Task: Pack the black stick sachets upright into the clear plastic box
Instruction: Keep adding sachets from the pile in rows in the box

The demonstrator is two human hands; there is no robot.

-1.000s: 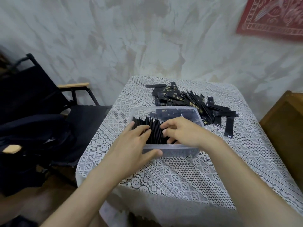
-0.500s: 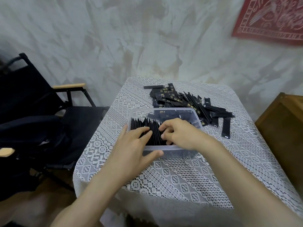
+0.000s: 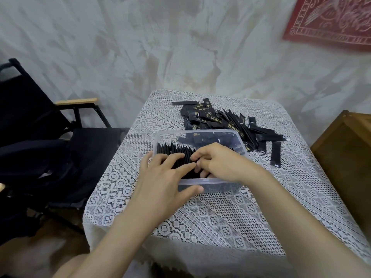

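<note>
Landmark: table [image 3: 220, 221], covered by a white lace cloth [image 3: 124, 185].
Wall [image 3: 140, 47]: behind the table; pale grey plaster, mottled with streaks and brownish stains.
Hanging [image 3: 331, 19]: red patterned cloth on the wall, above and right of the table, cut off by the frame edge.
Chair [image 3: 36, 121]: black folding chair left of the table, its seat just beside the table's edge.
Armrest [image 3: 76, 101]: light wood.
Cabinet [image 3: 345, 149]: brown wooden piece right of the table, partly in view.
Floor [image 3: 40, 255]: brown, left of the table.
Light: soft and even.
</note>
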